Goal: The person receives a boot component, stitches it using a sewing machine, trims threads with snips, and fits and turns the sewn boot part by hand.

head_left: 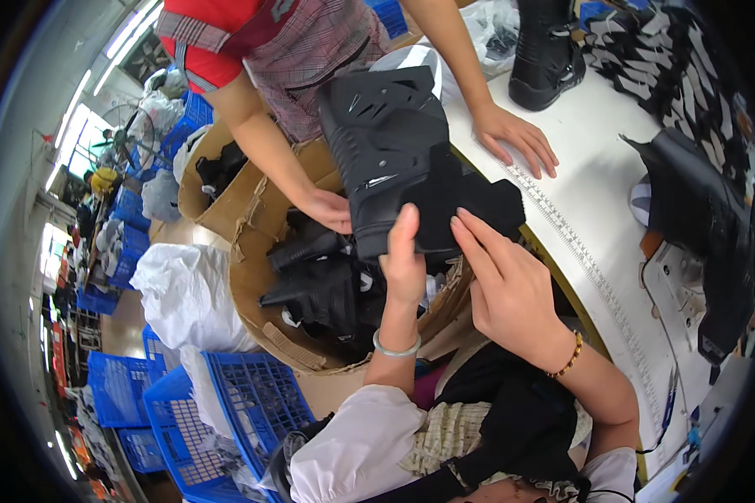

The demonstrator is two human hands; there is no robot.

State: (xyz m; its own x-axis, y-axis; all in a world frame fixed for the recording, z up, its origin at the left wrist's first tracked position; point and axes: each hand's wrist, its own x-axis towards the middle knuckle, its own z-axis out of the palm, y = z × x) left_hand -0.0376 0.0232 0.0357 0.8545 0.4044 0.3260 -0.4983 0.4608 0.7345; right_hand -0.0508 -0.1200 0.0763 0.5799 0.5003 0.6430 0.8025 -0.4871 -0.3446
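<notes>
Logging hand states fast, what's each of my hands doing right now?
Left hand: shut on the black boot piece.
Right hand: open, fingers flat on the same piece.

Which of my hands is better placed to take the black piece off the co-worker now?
Probably the left hand: its thumb and fingers pinch the lower edge of the black piece. The right hand only lays open fingers on the flap. The co-worker's hand holds its left side.
</notes>
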